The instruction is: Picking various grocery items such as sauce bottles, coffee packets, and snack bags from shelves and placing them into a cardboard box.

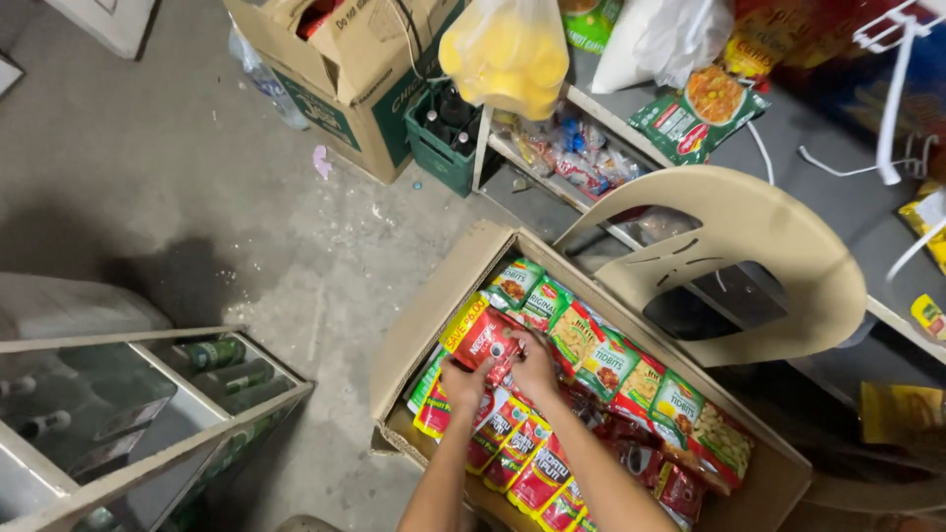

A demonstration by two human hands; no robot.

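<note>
Far left: glass-fronted cabinet (148,414) with green bottles inside, on grey concrete floor (197,187). Centre: open cardboard box (424,315) packed with rows of sachets (631,379). Left hand (463,382) closed around the lower edge of a red packet (485,337), lifted just above the sachets at the box's left end. Right hand (535,366) pinching the same packet's right side. Above: yellow plastic bag (505,54), green crate (443,148). Right: beige plastic chair (749,256) touching the box's far edge.

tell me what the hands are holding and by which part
Both hands, left hand and right hand, hold a red foil sachet strip over the open cardboard box, grip at its lower edge.
</note>
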